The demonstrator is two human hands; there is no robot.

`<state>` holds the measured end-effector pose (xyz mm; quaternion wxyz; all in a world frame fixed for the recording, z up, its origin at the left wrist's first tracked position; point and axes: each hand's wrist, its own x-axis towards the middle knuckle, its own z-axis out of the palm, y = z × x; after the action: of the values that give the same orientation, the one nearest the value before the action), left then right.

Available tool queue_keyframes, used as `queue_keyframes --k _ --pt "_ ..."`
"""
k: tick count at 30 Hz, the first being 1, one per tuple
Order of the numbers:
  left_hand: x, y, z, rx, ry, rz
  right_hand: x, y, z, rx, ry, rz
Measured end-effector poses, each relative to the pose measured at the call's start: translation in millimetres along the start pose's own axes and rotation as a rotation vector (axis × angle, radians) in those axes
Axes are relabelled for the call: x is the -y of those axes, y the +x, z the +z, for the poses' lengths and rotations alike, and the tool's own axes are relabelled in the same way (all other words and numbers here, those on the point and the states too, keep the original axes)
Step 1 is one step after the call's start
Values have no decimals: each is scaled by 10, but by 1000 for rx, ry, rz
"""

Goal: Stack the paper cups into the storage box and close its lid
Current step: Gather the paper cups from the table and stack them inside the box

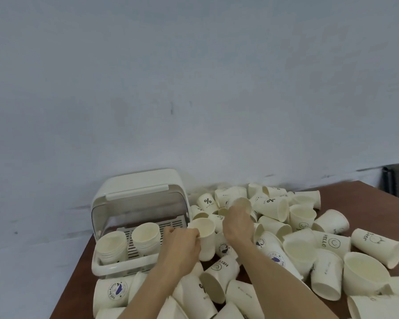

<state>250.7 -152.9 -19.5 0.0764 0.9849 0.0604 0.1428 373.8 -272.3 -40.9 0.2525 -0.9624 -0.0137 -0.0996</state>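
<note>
A white storage box (pixel 115 269) stands at the table's left with its domed lid (pixel 138 187) swung up and back. Inside it are two stacks of cream paper cups (pixel 112 246), the second stack (pixel 146 236) to the right of the first. My left hand (pixel 182 241) grips an upright cup (pixel 205 238) by its rim, just right of the box. My right hand (pixel 236 223) reaches into the loose pile and holds a cup (pixel 240 203) lying on its side. Several loose cups (pixel 293 226) are scattered over the table.
The brown table (pixel 78 279) ends at the left edge just beside the box and abuts a pale wall behind. Cups crowd the near edge under my forearms and fill the right half. A dark object (pixel 396 180) stands beyond the far right corner.
</note>
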Motion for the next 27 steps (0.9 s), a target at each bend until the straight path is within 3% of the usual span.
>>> queue_keyframes --k 7,12,19,27 --pt "-18 0 -206 -112 14 -32 -32 -158 -272 -55 -160 -251" --pt "-28 -129 -438 -192 16 -38 22 -293 -488 -65 -233 -322" --pt "260 -304 -671 -282 -39 -97 349 -479 -662 -105 -112 -463" --pt "923 -427 -834 -391 -36 -303 937 -776 -523 -72 8 -672"
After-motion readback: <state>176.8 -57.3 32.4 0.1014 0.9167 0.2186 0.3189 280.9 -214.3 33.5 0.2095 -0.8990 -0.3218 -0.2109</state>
